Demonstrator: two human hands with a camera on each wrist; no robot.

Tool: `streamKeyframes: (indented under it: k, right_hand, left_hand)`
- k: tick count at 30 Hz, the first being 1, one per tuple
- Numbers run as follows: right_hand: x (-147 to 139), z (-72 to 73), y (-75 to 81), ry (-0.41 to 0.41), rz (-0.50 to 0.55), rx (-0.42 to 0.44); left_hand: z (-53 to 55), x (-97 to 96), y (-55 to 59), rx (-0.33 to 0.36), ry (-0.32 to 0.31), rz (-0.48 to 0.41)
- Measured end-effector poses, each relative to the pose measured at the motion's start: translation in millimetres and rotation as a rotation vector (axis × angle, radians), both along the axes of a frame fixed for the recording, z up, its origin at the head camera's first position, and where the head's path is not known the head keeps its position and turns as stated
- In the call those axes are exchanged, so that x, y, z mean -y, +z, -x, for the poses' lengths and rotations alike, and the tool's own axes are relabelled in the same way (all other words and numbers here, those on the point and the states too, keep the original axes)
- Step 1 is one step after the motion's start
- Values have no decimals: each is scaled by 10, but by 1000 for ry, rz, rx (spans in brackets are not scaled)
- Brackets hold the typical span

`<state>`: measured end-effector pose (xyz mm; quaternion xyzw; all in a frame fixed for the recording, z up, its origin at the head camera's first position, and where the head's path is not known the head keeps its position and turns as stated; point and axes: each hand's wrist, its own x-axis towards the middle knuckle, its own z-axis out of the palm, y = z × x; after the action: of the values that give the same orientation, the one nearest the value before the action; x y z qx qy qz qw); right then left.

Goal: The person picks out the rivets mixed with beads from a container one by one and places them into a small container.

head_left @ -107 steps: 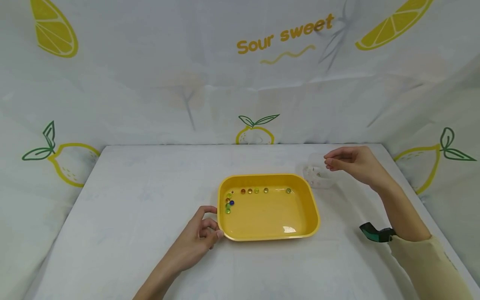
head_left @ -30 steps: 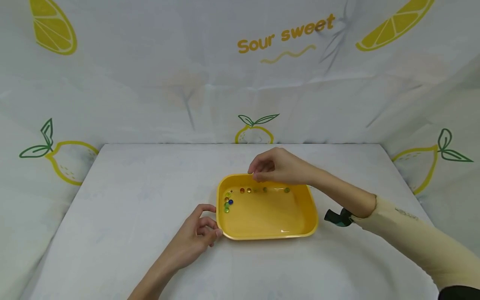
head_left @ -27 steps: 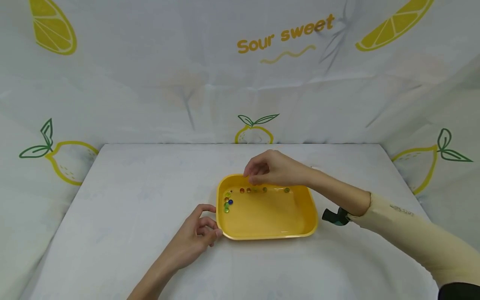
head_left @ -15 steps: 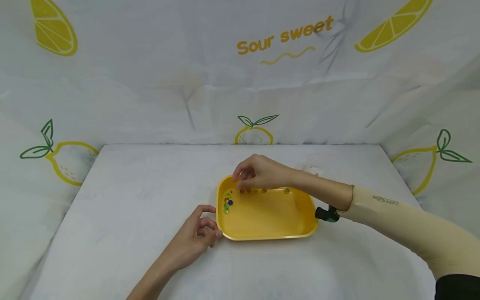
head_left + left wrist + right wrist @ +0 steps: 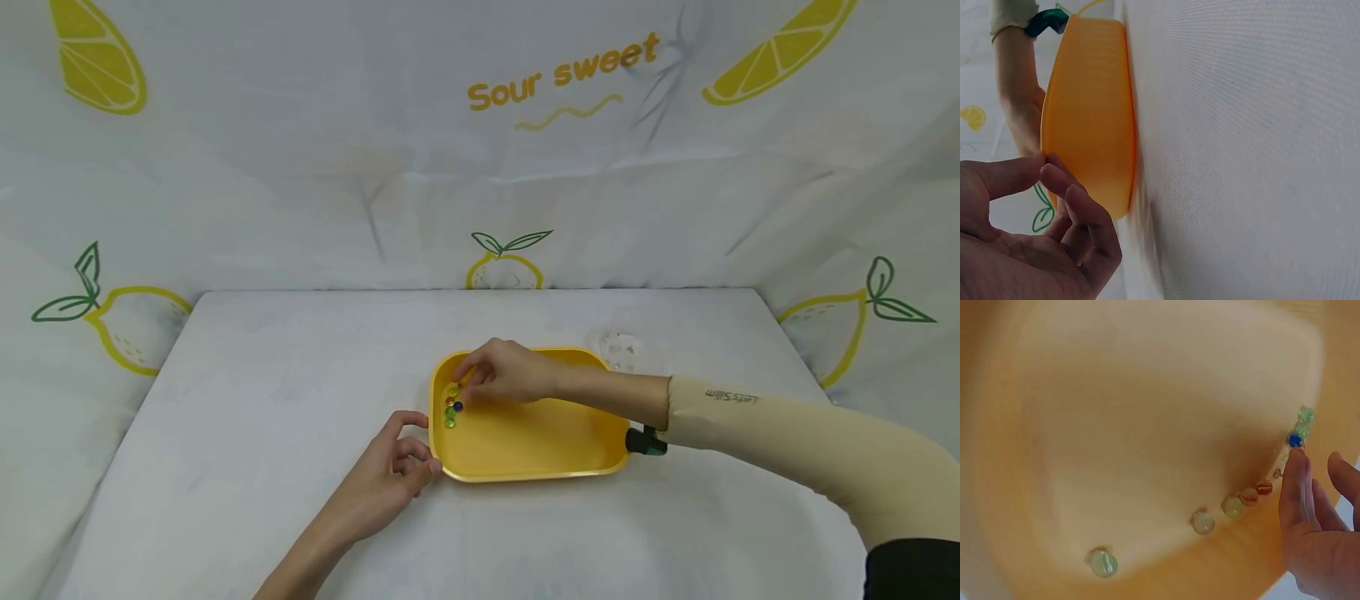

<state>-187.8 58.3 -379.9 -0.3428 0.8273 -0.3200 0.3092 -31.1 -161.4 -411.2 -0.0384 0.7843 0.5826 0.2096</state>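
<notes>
A yellow tray [image 5: 532,442] stands on the white table with several glass marbles [image 5: 450,422] along its left side. My left hand [image 5: 390,479] holds the tray's near left corner, thumb and index finger at the rim. My right hand [image 5: 510,373] reaches over the back wall into the tray. In the right wrist view its fingertips [image 5: 1296,459] are close to the blue marble [image 5: 1295,439], with the thumb apart; whether they touch it I cannot tell. A tiny ring-like thing [image 5: 1277,474] lies beside those fingers. Red-streaked marbles [image 5: 1264,487] and clear ones [image 5: 1203,522] line one wall.
A clear container with a small print [image 5: 619,350] stands behind the tray's right end, partly behind the right arm. The white table [image 5: 247,400] extends around the tray. A lemon-printed cloth [image 5: 300,167] hangs along the back and sides.
My right hand has come from beside the clear container at the right, over the tray's back wall, to the marbles at its left end. The left hand keeps its place.
</notes>
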Motion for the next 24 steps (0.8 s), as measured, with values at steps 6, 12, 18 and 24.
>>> streamKeyframes:
  k: [6, 12, 18, 24]
  right_hand:
    - [7, -8, -40, -19, -30, 11]
    - [16, -3, -72, -8, -28, 53]
    - [32, 2, -52, 58, -71, 53]
    - [-5, -3, -28, 91, -88, 13]
  left_hand:
    - [2, 2, 0, 2, -11, -10]
    - [3, 9, 3, 4, -15, -18]
    - [0, 14, 1, 4, -13, -19]
    - [-7, 24, -5, -4, -24, -29]
